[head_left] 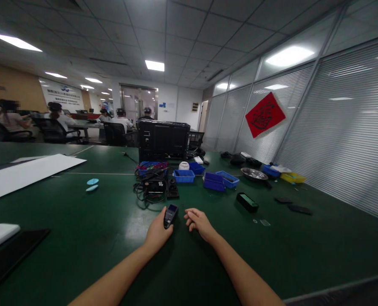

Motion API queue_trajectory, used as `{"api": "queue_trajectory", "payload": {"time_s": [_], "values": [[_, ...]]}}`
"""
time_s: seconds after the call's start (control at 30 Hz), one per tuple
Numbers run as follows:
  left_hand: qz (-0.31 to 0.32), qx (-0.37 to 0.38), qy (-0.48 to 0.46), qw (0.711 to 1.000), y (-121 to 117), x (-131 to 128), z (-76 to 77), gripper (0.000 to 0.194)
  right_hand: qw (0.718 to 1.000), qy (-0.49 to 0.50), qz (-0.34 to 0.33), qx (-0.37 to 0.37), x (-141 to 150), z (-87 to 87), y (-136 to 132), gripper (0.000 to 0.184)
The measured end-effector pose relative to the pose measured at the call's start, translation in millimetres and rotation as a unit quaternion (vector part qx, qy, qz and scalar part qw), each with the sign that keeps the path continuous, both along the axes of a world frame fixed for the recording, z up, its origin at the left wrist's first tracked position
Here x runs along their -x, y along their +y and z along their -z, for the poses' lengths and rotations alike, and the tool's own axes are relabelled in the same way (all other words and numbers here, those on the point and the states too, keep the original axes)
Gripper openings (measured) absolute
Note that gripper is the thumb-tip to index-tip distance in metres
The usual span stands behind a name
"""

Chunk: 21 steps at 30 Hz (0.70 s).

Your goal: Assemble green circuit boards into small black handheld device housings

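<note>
My left hand (pixel 158 231) is closed around a small black handheld device (pixel 170 215) with a dark screen at its top end and buttons below. The device is held above the green table, its screen end pointing away from me. Just to the right, my right hand (pixel 200 222) has its fingers curled in with the thumb against them, apart from the device. Whether something small sits between those fingers I cannot make out. Further right lies a black box-shaped device (pixel 247 202) with a greenish face, beside a small ring (pixel 255 221) and a clear flat piece (pixel 265 222).
Beyond my hands lie tangled cables and a black unit (pixel 154 187), blue bins (pixel 184 176), a baseball (pixel 184 165) and a metal bowl (pixel 254 174). A black monitor-like case (pixel 164 139) stands behind. White sheets (pixel 32 172) lie left. People sit in the background.
</note>
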<state>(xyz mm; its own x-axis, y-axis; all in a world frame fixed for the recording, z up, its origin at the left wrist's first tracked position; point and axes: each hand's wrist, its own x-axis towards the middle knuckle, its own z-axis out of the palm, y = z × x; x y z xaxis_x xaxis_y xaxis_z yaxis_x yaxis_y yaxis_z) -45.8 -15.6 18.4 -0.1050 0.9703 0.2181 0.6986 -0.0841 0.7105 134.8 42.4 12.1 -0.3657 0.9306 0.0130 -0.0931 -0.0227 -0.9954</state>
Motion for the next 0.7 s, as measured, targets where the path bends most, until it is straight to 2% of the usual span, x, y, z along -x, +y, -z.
{"api": "queue_trajectory", "payload": {"time_s": [0.17, 0.3, 0.6, 0.7], "values": [[-0.049, 0.015, 0.031, 0.998, -10, 23, -5.4, 0.063, 0.999, -0.032, -0.010, -0.014, -3, -0.8, 2, 0.031], [-0.093, 0.026, 0.057, 0.994, -19, 53, -9.0, 0.061, 0.998, -0.050, -0.020, -0.018, -4, -3.3, 1, 0.032], [-0.229, 0.076, 0.098, 0.965, -27, 161, -26.2, 0.067, 0.994, -0.095, -0.039, -0.038, -5, -8.4, -2, 0.032], [-0.271, 0.072, 0.110, 0.954, -30, 195, -29.5, 0.068, 0.993, -0.097, -0.049, -0.036, -6, -7.9, -3, 0.032]]}}
